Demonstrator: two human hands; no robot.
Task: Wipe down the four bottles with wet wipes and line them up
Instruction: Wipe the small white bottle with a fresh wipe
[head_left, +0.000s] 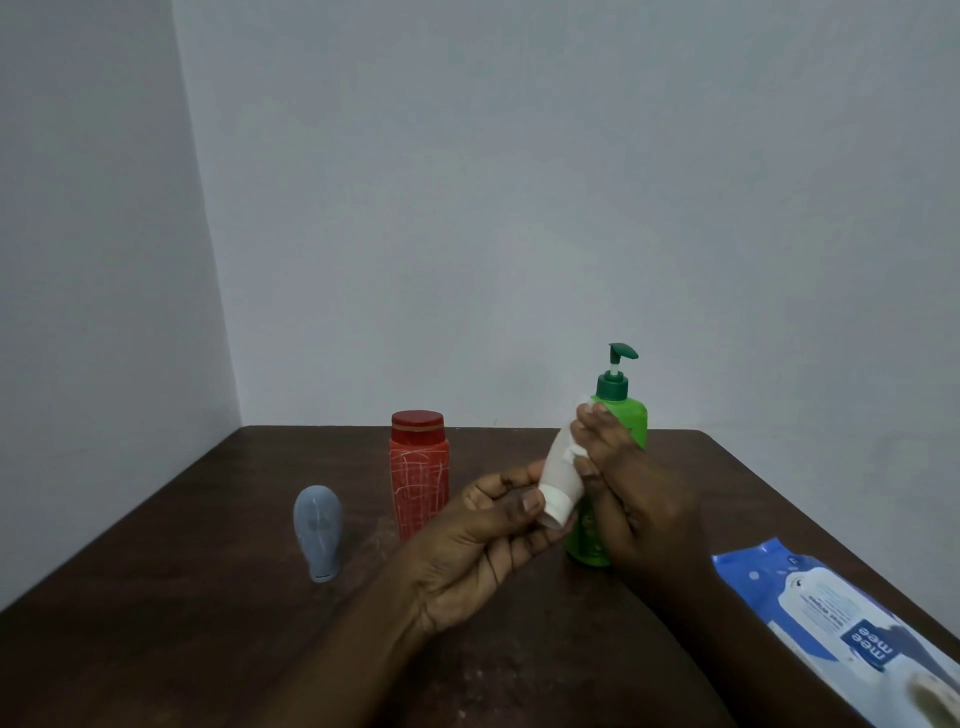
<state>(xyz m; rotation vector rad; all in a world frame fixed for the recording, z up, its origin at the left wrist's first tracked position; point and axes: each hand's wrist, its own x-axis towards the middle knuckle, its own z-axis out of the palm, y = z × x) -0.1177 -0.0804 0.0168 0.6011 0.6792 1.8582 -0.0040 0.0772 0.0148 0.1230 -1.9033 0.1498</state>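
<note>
Head view, centre: a white tube (557, 480) was held tilted above the counter (156, 649), cap end low and toward the camera, just in front of the green pump bottle (626, 423).
Left hand (483, 540): its fingers (498, 480) and thumb pinched the tube at the cap end.
Right hand (636, 499): its fingers curled round the tube's upper body, pressing a bunched white wipe (577, 453) against it.
Left of centre: a red bottle (420, 473) stood upright; a grey-blue bottle (318, 525) stood apart to its lower left.
Lower right: the wipes pack (831, 623) lay flat near the counter's edge.
Risk: the wet tube could slip from the light pinch at the cap. A wide wiping stroke could knock the tall pump bottle over, since it stood right behind the hands. The pack might also get nudged off the edge.
</note>
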